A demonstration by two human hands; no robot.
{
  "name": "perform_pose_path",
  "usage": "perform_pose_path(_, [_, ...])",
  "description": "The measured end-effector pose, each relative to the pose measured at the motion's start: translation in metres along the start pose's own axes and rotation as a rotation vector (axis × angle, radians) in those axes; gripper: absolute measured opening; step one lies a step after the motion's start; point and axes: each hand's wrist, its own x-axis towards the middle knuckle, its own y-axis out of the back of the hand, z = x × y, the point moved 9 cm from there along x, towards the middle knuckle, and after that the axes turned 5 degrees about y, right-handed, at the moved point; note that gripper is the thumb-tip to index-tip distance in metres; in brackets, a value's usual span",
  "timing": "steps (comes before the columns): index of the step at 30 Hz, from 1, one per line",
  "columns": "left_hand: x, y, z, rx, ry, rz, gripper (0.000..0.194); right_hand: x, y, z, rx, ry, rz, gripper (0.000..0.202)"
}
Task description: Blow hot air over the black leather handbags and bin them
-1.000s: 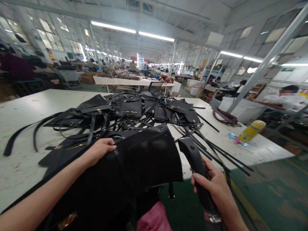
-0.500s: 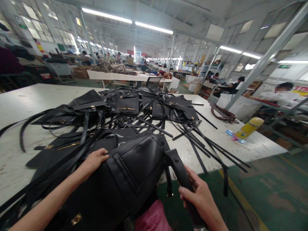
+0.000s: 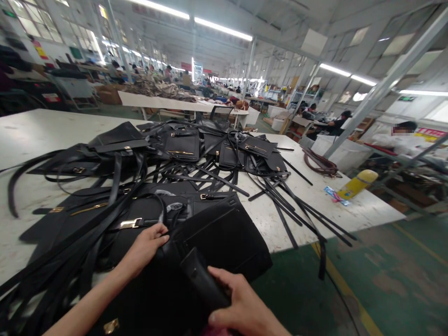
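Observation:
A large black bag point(image 3: 224, 233) lies at the near edge of the table, its front panel tilted up. My left hand point(image 3: 149, 242) pinches the bag's edge beside a curved black handle. In my right hand point(image 3: 234, 298) is a thick black strap point(image 3: 203, 277), gripped between thumb and fingers over the bag's lower part. A gold clasp point(image 3: 111, 325) shows at the bottom. Beyond my left hand lies another black bag with a gold buckle point(image 3: 131, 224).
More black bags point(image 3: 182, 144) and loose straps point(image 3: 280, 203) are piled across the white table point(image 3: 31, 135). A yellow bottle point(image 3: 357, 184) and coiled brown straps point(image 3: 320, 163) lie at the right. People sit further off.
My right hand has moved left with the strap, over the bag. The bag's upper part has swung to the right, and my left hand has shifted slightly right and down.

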Motion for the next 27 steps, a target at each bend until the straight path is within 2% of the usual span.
perform_pose_path(3, [0.000,-0.005,-0.003,-0.051,0.028,-0.020,0.027,0.019,-0.005,0.003,0.126,0.022,-0.009,0.069])
perform_pose_path(5, [0.002,-0.006,-0.005,-0.055,0.031,-0.022,0.028,0.026,0.000,0.001,0.190,0.021,0.009,0.068])
perform_pose_path(8, [0.006,-0.005,-0.006,-0.022,0.002,0.003,0.027,0.023,0.025,-0.004,0.199,0.029,0.123,0.071])
perform_pose_path(11, [0.007,-0.008,-0.001,0.052,-0.052,0.029,0.022,0.005,0.058,-0.007,0.162,0.045,0.240,0.068])
perform_pose_path(14, [0.000,-0.017,0.014,0.216,-0.132,0.056,0.019,-0.010,0.089,-0.001,0.178,0.058,0.315,0.065])
perform_pose_path(16, [-0.006,-0.028,0.026,0.337,-0.193,0.049,0.023,-0.010,0.102,0.009,0.209,0.038,0.325,0.063])
perform_pose_path(20, [-0.008,-0.053,0.032,0.540,-0.215,-0.083,0.036,0.009,0.117,0.024,0.268,-0.015,0.286,0.058])
perform_pose_path(24, [0.004,-0.046,0.026,0.801,-0.093,-0.044,0.036,0.021,0.151,0.016,0.268,0.037,0.376,0.039])
perform_pose_path(26, [0.008,-0.047,0.033,0.945,-0.068,0.005,0.041,0.020,0.167,0.014,0.255,0.043,0.416,0.036])
perform_pose_path(27, [0.009,-0.053,0.042,1.001,-0.114,0.034,0.044,0.020,0.171,0.015,0.249,0.034,0.418,0.037])
